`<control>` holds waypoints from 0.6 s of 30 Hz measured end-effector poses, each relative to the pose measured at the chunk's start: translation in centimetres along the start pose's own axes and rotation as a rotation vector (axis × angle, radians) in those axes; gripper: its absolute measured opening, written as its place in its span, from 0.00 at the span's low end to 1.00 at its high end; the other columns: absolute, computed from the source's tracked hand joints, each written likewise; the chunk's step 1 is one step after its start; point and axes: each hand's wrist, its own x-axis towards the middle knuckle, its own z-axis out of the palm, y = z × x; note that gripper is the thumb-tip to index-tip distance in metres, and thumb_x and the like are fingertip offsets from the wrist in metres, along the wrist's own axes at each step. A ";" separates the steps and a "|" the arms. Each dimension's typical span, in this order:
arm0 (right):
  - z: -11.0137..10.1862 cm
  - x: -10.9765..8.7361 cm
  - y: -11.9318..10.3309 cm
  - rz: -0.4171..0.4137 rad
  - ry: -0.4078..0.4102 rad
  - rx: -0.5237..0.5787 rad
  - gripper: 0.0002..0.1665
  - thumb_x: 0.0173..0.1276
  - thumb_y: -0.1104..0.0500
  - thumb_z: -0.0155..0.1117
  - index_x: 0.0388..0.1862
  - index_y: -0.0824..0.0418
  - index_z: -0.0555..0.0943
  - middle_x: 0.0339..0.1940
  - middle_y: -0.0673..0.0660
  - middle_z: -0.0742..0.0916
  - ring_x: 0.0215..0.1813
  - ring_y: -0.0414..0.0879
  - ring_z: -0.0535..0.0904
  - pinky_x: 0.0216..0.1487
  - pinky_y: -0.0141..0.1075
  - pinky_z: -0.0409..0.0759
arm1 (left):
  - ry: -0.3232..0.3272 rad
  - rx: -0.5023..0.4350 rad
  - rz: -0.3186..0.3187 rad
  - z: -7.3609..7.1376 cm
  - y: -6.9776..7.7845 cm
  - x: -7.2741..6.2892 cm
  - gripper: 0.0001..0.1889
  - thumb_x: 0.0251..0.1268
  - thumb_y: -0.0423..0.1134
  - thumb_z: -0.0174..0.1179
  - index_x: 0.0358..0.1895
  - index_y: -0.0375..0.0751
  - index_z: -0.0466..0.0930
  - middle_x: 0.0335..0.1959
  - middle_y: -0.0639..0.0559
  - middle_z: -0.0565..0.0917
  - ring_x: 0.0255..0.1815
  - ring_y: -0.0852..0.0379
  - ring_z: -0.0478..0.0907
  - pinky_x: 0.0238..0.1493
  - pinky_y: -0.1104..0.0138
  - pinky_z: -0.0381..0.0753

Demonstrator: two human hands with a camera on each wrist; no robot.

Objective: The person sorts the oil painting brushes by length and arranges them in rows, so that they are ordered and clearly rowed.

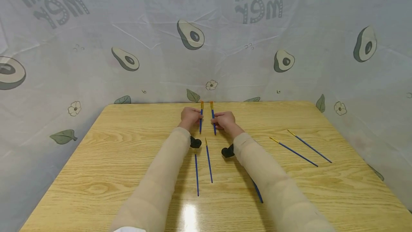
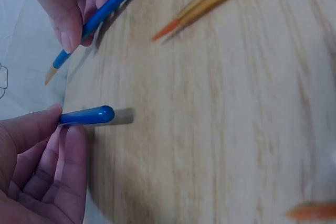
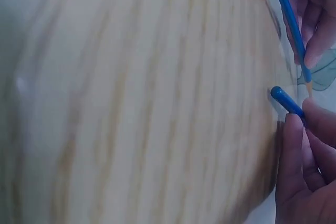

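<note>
Near the far edge of the table, my left hand [image 1: 190, 116] pinches a blue-handled paintbrush [image 1: 201, 119] between thumb and fingers. Just right of it, my right hand [image 1: 226, 120] pinches a second blue-handled paintbrush [image 1: 214, 121]. Both brushes point their orange bristles away from me, side by side with a small gap between them. In the left wrist view, the rounded handle end [image 2: 86, 115] of the left brush sticks out from thumb and fingers. The right wrist view shows the right brush's handle end [image 3: 286, 100] between thumb and fingers.
Two thin paintbrushes, one [image 1: 209, 162] beside another [image 1: 197, 176], lie between my forearms. Two more, one [image 1: 294, 151] left of the other [image 1: 312, 148], lie at the right. Another blue handle [image 1: 257, 191] is partly hidden under my right sleeve. A patterned curtain [image 1: 161, 71] hangs behind the wooden table [image 1: 122, 146].
</note>
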 end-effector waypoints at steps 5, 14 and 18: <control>0.0 0.5 0.5 -0.010 0.034 -0.015 0.20 0.62 0.65 0.71 0.54 0.62 0.84 0.42 0.60 0.88 0.24 0.39 0.81 0.24 0.29 0.82 | -0.021 -0.039 -0.029 0.2 -0.2 0.0 0.12 0.57 0.28 0.69 0.46 0.38 0.87 0.36 0.44 0.86 0.25 0.56 0.82 0.26 0.67 0.85; 0.1 0.1 0.7 -0.048 0.027 -0.026 0.21 0.61 0.65 0.72 0.55 0.62 0.84 0.48 0.60 0.86 0.23 0.39 0.80 0.27 0.30 0.83 | -0.025 -0.073 -0.038 0.1 -0.9 0.4 0.12 0.56 0.28 0.70 0.44 0.37 0.87 0.36 0.45 0.85 0.24 0.57 0.81 0.24 0.68 0.84; 0.3 0.0 0.6 -0.040 0.042 -0.032 0.20 0.60 0.66 0.72 0.53 0.62 0.85 0.46 0.61 0.87 0.24 0.39 0.80 0.25 0.28 0.82 | -0.019 -0.060 -0.030 0.1 -1.0 0.3 0.11 0.54 0.28 0.71 0.43 0.38 0.88 0.36 0.45 0.85 0.24 0.57 0.80 0.25 0.68 0.84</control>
